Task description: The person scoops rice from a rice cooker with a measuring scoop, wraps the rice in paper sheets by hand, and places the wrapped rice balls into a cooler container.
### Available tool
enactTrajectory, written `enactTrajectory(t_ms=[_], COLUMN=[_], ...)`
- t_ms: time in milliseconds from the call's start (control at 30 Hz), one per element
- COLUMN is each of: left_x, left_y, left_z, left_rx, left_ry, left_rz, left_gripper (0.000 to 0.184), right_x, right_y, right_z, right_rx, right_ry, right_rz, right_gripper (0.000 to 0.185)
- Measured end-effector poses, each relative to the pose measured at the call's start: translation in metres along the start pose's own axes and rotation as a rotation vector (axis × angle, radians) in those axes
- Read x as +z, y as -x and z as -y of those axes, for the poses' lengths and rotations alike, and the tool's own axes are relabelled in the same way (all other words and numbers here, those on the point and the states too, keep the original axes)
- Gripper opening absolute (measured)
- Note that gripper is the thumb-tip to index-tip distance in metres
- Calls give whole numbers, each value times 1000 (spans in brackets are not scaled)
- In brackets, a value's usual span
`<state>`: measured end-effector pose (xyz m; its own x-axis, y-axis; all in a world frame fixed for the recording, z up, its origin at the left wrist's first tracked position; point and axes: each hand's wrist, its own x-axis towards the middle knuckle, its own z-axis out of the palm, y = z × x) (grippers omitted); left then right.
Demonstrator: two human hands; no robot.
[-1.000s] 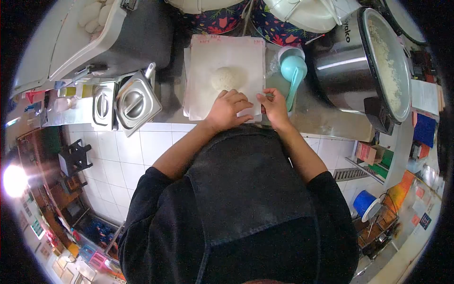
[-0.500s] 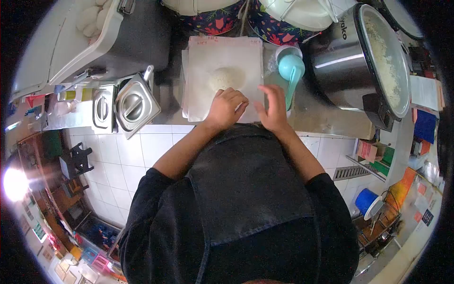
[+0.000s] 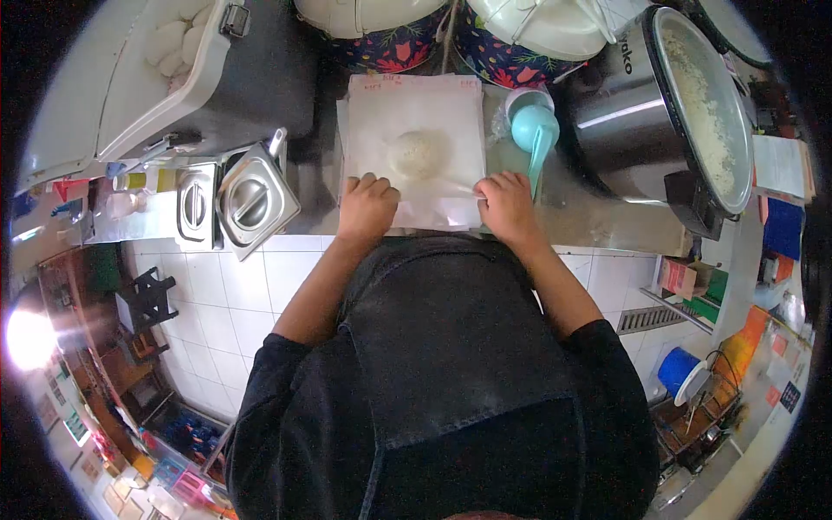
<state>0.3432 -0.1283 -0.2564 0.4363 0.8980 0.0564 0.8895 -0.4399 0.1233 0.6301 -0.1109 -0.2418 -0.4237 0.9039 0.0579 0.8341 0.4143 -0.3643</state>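
Observation:
A stack of white wrapping paper (image 3: 373, 113) with red print along its far edge lies on the counter in front of me. On the top sheet sits a round mound of white rice (image 3: 420, 154). My left hand (image 3: 368, 208) is closed on the sheet's near left edge, its thumb hidden. At the near right edge my right hand (image 3: 507, 206) pinches the paper. Between them the near edge is lifted and creased, just short of the rice. Right of the stack, a turquoise scoop (image 3: 536, 130) rests on a white cup (image 3: 527, 97).
At the right stands a big rice cooker (image 3: 624, 113) full of rice. Steel pans with lids (image 3: 256, 199) are at the left, beside a dark cooler box (image 3: 260, 87) with white rounded items inside. Two patterned containers (image 3: 381, 48) line the back.
My hands have moved apart, from near the rice to the two near corners of the paper. Both have closed on its edge, which now rises off the stack.

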Motion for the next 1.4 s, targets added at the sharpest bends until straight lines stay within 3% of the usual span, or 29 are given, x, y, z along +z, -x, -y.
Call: enactTrajectory(t_ms=[100, 200, 400, 500, 567, 600, 667, 700, 800, 833, 933, 967, 1067, 1100, 1300, 1400], left_x=[-9, -6, -12, -10, 1, 11, 30, 21, 17, 5, -6, -7, -3, -1, 4, 8], left_y=[1, 1, 29, 40, 43, 43, 30, 15, -9, -16, -18, -18, -9, -8, -4, -3], left_z=[7, 21, 48, 49, 55, 59, 73, 65, 52, 43, 28, 22, -5, -8, -27, -28], left_rx=[36, -17, -52, -60, -77, -297, -745, -694, -416, -553, -501, -480, -75, 111, 36, 2], left_ry=[115, 177, 313, 465, 634, 752, 969, 1002, 239, 174, -90, -31, 154, 126, 152, 171], left_rz=[-134, -178, -59, -84, -168, -62, 154, 78, 125, 255, 45, 42, -176, -80, -44, -75], left_gripper=[11, 16, 25, 21, 13, 9, 10, 26, 29, 25, 18, 21, 27, 33, 46, 48], right_x=[-2, 16, 14, 18, 26, 29, 40, 42, 37, 30, 21, 28, 51, 55, 51, 35], right_y=[-9, -19, -14, -3, -6, -6, -32, -43, -60, -62, -75, -84, -129, -146, -189, -175], right_z=[22, 16, -7, -18, -29, -31, -39, -38, -27, -23, -16, -18, -16, -11, 1, 2], right_rx=[-98, -131, -230, -172, 105, 252, 444, 536, 366, 310, 136, 78, -112, -179, -146, -284], right_ry=[18, 148, -14, -262, -584, -744, -614, -548, -124, -62, 90, 119, 93, 63, 133, 33], right_rz=[-193, -7, 154, 168, 256, 303, 285, 274, 296, 269, 115, 29, -150, -194, 159, 52], right_gripper=[15, 17, 17, 15, 18, 20, 22, 23, 20, 18, 18, 21, 29, 30, 16, 11])
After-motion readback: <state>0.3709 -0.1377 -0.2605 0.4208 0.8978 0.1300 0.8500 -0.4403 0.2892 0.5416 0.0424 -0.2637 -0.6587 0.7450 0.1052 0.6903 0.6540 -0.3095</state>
